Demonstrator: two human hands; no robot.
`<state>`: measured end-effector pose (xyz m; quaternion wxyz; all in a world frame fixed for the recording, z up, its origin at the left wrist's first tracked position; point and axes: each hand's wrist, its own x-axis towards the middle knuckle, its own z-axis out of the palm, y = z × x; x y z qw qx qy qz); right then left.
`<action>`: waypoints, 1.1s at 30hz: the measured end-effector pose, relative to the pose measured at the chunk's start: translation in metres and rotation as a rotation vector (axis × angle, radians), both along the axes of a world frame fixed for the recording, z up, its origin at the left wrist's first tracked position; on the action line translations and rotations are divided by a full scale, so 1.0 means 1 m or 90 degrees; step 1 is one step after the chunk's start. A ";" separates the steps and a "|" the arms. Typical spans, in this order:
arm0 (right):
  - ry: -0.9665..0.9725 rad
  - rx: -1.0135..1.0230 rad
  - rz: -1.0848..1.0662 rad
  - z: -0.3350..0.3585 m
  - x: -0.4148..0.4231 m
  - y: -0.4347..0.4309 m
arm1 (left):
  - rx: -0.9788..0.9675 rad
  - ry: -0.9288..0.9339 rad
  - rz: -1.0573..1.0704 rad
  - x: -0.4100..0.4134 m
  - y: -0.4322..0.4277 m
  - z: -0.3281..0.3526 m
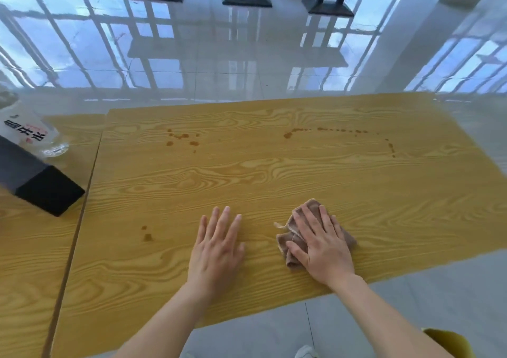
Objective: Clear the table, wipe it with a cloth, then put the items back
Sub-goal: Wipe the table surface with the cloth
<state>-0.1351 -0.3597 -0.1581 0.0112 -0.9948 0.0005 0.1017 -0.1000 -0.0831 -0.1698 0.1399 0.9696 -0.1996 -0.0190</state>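
Brown cloth (pixel 289 241) lies at five o'clock on the wooden table (pixel 274 171), pressed under the right hand (pixel 323 248), fingers straight. Left hand (pixel 216 250) rests flat beside it, fingers extended. Nine o'clock: black box (pixel 41 187), clear bottle (pixel 30 133); contents indiscernible.

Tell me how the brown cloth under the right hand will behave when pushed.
Probably floppy: the cloth lies crumpled in folds under the right hand. Likely to bunch rather than slide flat, though the table looks smooth and glossy.
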 end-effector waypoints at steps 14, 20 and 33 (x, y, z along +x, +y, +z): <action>-0.019 -0.014 -0.173 -0.006 0.013 -0.211 | 0.127 0.067 0.145 0.103 -0.199 -0.009; -0.009 0.035 -0.230 -0.004 0.047 -0.200 | 0.149 0.069 0.163 0.103 -0.205 -0.012; 0.039 0.043 -0.344 0.003 0.151 -0.320 | 0.130 0.069 0.277 0.127 -0.258 -0.016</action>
